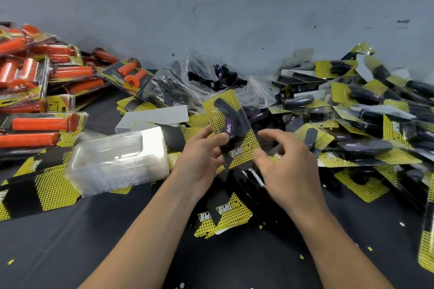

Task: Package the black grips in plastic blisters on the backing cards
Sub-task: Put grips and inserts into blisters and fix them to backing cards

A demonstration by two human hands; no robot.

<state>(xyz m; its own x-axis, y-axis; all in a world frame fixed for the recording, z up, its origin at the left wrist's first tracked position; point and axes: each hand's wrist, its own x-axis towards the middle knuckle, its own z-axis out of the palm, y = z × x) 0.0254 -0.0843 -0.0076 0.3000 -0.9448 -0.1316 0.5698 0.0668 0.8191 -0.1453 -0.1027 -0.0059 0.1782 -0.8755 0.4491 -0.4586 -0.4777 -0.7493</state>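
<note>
My left hand [202,157] grips a packaged unit [231,128]: a yellow-and-black backing card with a clear blister over a black grip with a purple label, held tilted above the table. My right hand [285,171] hovers at the card's lower right edge, fingers loosely curled, thumb close to the card; whether it touches is unclear. A stack of empty clear blisters [117,159] lies left of my hands. Loose backing cards [225,214] lie below my hands. A clear bag of black grips [211,77] sits behind the card.
Finished black-grip packs [366,110] pile up on the right. Orange-grip packs [42,82] are heaped at the left. More flat cards [35,185] cover the dark table's left side. A grey wall [234,7] closes off the back.
</note>
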